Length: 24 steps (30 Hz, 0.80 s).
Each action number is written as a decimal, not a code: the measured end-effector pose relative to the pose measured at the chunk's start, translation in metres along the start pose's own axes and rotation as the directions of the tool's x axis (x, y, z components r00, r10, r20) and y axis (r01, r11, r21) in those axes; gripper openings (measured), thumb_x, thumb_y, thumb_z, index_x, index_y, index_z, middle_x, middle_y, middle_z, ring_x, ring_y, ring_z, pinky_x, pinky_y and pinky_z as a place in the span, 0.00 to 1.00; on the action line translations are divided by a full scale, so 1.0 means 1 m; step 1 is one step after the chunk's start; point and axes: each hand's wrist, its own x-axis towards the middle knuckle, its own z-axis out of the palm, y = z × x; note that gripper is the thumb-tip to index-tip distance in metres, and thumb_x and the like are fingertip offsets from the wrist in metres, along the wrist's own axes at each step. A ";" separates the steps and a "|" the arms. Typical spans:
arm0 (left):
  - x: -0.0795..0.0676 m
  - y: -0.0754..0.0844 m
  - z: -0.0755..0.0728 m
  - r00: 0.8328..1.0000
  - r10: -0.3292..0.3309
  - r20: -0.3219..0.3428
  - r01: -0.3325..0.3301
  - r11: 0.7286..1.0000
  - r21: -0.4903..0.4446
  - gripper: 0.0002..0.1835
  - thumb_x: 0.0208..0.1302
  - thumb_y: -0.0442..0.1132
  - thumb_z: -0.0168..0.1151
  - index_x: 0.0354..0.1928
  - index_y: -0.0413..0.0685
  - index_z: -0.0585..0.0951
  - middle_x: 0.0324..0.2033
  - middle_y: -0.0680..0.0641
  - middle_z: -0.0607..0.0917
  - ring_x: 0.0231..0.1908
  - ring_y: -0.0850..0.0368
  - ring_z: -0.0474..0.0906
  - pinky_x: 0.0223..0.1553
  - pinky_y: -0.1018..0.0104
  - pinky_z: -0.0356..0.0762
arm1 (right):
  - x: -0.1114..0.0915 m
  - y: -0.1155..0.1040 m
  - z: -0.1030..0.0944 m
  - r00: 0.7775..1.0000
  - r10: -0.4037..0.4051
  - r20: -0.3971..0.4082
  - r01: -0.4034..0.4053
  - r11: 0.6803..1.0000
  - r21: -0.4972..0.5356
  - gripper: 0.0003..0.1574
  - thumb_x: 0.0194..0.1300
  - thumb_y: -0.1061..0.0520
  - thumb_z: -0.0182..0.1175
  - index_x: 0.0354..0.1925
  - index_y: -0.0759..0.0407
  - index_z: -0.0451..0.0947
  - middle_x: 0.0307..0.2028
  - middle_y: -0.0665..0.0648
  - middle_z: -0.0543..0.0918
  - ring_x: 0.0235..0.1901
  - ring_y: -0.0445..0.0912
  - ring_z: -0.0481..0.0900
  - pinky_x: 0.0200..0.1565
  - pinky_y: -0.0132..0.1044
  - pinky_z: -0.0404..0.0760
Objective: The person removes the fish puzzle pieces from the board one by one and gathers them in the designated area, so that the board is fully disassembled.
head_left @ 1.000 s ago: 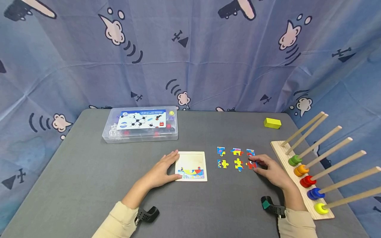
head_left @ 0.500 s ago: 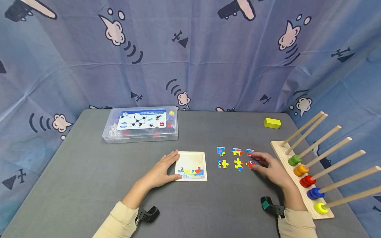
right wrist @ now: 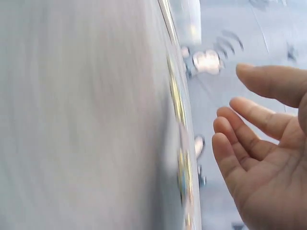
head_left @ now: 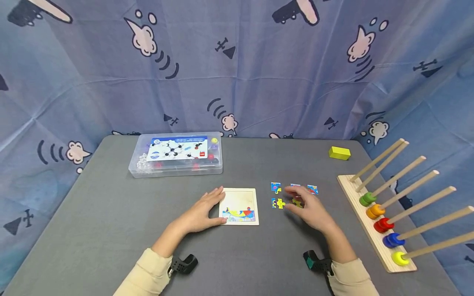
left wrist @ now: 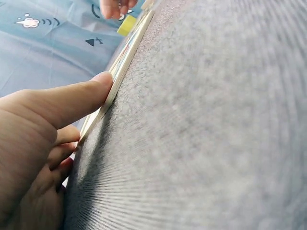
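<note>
A square wooden puzzle tray [head_left: 240,199] lies flat on the table, with colourful picture pieces along its near part. My left hand [head_left: 198,211] rests at its left side; the thumb [left wrist: 91,93] touches the rim and the other fingers lie along the edge. To the right are loose jigsaw pieces: a blue and yellow piece [head_left: 275,188], a yellow piece [head_left: 280,203] and a blue and red piece [head_left: 312,189]. Above them hovers my right hand [head_left: 311,207], partly covering others. In the right wrist view its thumb and fingers [right wrist: 235,148] are apart with nothing between them.
A clear plastic box [head_left: 175,155] with a molecule-picture label stands at the back left. At the back right lies a yellow block [head_left: 339,153]. A wooden peg stand [head_left: 374,230] with coloured rings runs along the right side. A patterned curtain [head_left: 237,82] hangs behind the table.
My right hand has moved left from the rightmost pieces to above the middle ones, uncovering the blue and red piece. The left hand has stayed at the tray.
</note>
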 end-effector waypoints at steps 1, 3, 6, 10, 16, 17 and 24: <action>0.000 0.001 0.000 1.000 0.003 0.006 -0.003 1.000 0.009 0.41 0.60 0.49 0.65 0.70 0.37 0.61 0.72 0.42 0.55 0.73 0.45 0.48 0.73 0.46 0.45 | 0.002 -0.004 0.005 1.000 -0.002 0.009 0.001 1.000 0.009 0.28 0.58 0.64 0.64 0.56 0.70 0.72 0.51 0.66 0.78 0.50 0.60 0.76 0.52 0.43 0.79; -0.002 0.002 -0.001 1.000 0.006 0.015 -0.007 1.000 0.029 0.41 0.61 0.50 0.63 0.70 0.38 0.60 0.72 0.42 0.55 0.73 0.45 0.48 0.73 0.46 0.45 | 0.005 -0.013 0.015 0.999 -0.005 0.037 0.004 0.999 0.037 0.28 0.58 0.64 0.64 0.56 0.69 0.72 0.51 0.66 0.78 0.49 0.59 0.77 0.52 0.47 0.79; -0.004 0.005 -0.001 1.000 0.002 0.021 -0.003 0.998 0.065 0.40 0.63 0.51 0.61 0.70 0.38 0.61 0.72 0.42 0.56 0.73 0.45 0.49 0.72 0.46 0.46 | 0.010 -0.026 0.030 0.996 -0.007 0.084 0.001 0.998 0.062 0.28 0.59 0.63 0.64 0.57 0.69 0.71 0.52 0.65 0.77 0.50 0.58 0.77 0.53 0.49 0.78; -0.009 0.009 0.001 1.000 -0.004 0.025 0.002 0.995 0.097 0.38 0.65 0.52 0.59 0.70 0.38 0.61 0.72 0.42 0.56 0.73 0.46 0.49 0.72 0.46 0.47 | 0.017 -0.042 0.049 0.990 -0.030 0.139 0.021 0.998 0.067 0.28 0.60 0.62 0.64 0.57 0.68 0.71 0.52 0.63 0.77 0.51 0.55 0.77 0.54 0.46 0.78; -0.012 0.012 0.003 1.000 0.007 0.011 -0.007 0.998 0.062 0.37 0.65 0.49 0.59 0.70 0.36 0.61 0.72 0.40 0.56 0.72 0.46 0.50 0.72 0.45 0.47 | 0.029 -0.063 0.074 0.973 -0.080 0.215 0.063 0.994 0.087 0.27 0.60 0.61 0.63 0.56 0.67 0.72 0.51 0.62 0.77 0.49 0.54 0.79 0.53 0.47 0.78; -0.012 0.011 0.003 1.000 0.005 0.008 -0.005 0.999 0.054 0.37 0.65 0.49 0.59 0.70 0.37 0.61 0.72 0.41 0.56 0.73 0.46 0.49 0.72 0.45 0.47 | 0.030 -0.066 0.078 0.971 -0.089 0.223 0.071 0.994 0.085 0.27 0.59 0.61 0.63 0.56 0.67 0.72 0.51 0.62 0.77 0.49 0.54 0.79 0.53 0.47 0.79; -0.013 0.007 0.004 1.000 0.000 -0.008 0.000 1.000 0.012 0.38 0.64 0.49 0.61 0.70 0.38 0.61 0.72 0.42 0.57 0.73 0.47 0.49 0.72 0.45 0.46 | 0.037 -0.079 0.101 0.962 -0.096 0.257 0.079 0.994 0.075 0.26 0.58 0.61 0.63 0.55 0.67 0.73 0.48 0.61 0.78 0.45 0.51 0.79 0.50 0.41 0.80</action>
